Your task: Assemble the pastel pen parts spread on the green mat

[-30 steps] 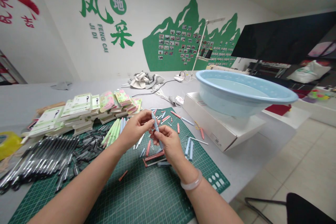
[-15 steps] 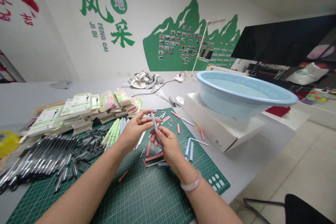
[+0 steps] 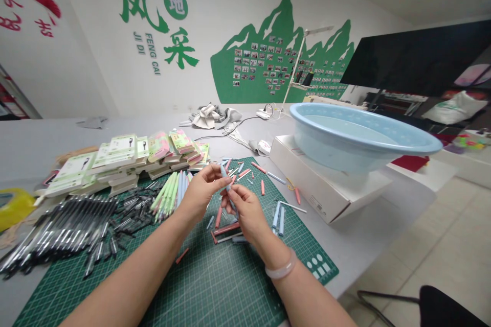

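A light blue pen (image 3: 224,171) is held between both hands over the green cutting mat (image 3: 184,291). My left hand (image 3: 204,187) pinches its upper part with thumb and fingers. Lower down, my right hand (image 3: 243,207) is closed around the barrel, hiding much of it. Beneath and beyond the hands lie loose pink pen parts (image 3: 263,187) and blue barrels (image 3: 282,220), with thin white refills among them. Left of my left hand is a row of green pens (image 3: 165,195), with blue and purple ones beside it.
Many black clear-barrelled pens (image 3: 65,230) lie at the left. Stacked small boxes (image 3: 118,150) stand behind them. A blue basin (image 3: 337,150) rests on a white box (image 3: 322,199) at the right. Yellow tape (image 3: 15,208) sits at the left edge; a chair (image 3: 441,306) is lower right.
My left fingers have curled in and closed on the pen's upper part, where they were more spread before. The right hand keeps its hold. The view has shifted slightly.
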A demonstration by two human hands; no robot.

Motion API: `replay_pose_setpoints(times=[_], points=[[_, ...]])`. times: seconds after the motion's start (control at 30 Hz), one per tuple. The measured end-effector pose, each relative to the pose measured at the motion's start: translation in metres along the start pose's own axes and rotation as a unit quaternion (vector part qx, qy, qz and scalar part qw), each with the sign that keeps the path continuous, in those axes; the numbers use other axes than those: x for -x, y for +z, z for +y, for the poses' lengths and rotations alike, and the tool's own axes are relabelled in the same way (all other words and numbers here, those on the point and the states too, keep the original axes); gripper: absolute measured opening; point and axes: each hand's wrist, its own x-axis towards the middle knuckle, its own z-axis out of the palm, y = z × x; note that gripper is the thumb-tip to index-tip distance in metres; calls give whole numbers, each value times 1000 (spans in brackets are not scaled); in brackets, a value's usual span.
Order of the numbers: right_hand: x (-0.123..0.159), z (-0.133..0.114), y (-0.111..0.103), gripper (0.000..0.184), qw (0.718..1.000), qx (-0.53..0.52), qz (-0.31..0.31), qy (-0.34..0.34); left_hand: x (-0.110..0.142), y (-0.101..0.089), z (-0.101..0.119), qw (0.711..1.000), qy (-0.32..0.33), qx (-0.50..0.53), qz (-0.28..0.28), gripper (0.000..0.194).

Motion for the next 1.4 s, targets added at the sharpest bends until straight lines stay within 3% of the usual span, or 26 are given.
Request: replay_pose_setpoints(times=[0.07,0.17,0.4,0.5,0.67,0.9,1.23,1.33,1.4], points=[[0,0,1,23,1000,-21,-9,7,1,0,0,999,-35,17,-31,28],[1,-2,3,25,999,-38,-24,20,3,0,2,991,-73,67,-88,38],[1,0,1,24,999,-27,17,11,-3,-1,-8,999,-16,28,15,21],[1,0,-1,23,999,-45,22,17,-4,-3,-8,999,-17,32,11,21],[2,-3,0,28,992,-87,-44,84,-3,-6,-7,999,-34,39,-9,24],[2,-1,1,20,996,-69,-18,55,-1,-3,-11,999,-24,28,-7,22],[4,0,-1,24,976,-143,-114,116,6,-4,-5,994,-36,88,-59,17],[5,-3,0,23,980,-124,-118,103,2,-10,-7,989,-57,132,-35,18],[6,-8,1,32,988,-88,-108,69,-3,-17,-11,980,-68,184,20,18]])
